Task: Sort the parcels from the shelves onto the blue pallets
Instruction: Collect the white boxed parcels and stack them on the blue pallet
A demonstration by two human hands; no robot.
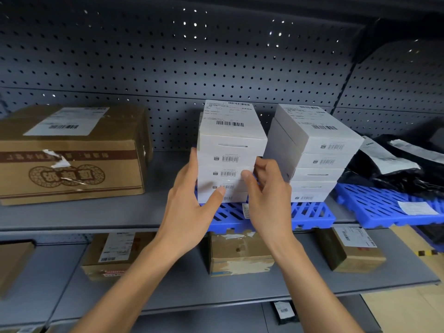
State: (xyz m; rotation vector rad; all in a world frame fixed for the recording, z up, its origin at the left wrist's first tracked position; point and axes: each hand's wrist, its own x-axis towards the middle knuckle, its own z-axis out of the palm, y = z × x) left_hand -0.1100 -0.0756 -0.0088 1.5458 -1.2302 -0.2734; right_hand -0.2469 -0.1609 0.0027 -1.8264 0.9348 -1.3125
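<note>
A stack of several flat white boxes (230, 150) with barcode labels stands on a blue pallet (310, 215) on the middle shelf. My left hand (192, 195) presses the stack's left side, thumb across the lower boxes' front. My right hand (266, 188) grips the right side, thumb on the front. A second white stack (317, 150) stands just to the right on the same pallet. Further right, another blue pallet (374, 205) carries black plastic mailer bags (396, 164).
A large brown carton (69, 152) sits at the left of the middle shelf. The shelf below holds several smaller brown boxes (240, 255). Dark perforated panel backs the shelves. The grey shelf edge (96, 227) runs in front of my forearms.
</note>
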